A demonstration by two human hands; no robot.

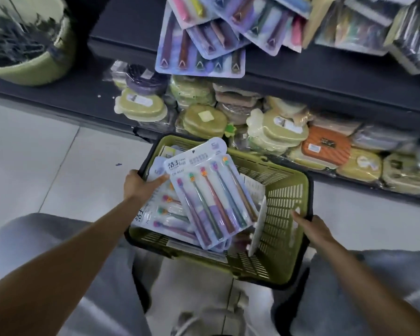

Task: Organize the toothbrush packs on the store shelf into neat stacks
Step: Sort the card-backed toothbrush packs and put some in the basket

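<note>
A green basket sits on the floor before a dark shelf, where loose toothbrush packs lie overlapping above wrapped soap boxes. The left hand pinches the top pack in the basket, printed with Chinese characters and a large "5". The right hand rests on the basket's rim, fingers loosely straight.

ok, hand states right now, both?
Left hand: holds the top toothbrush pack by its left edge.
Right hand: fingers on the green basket rim; grip unclear.
</note>
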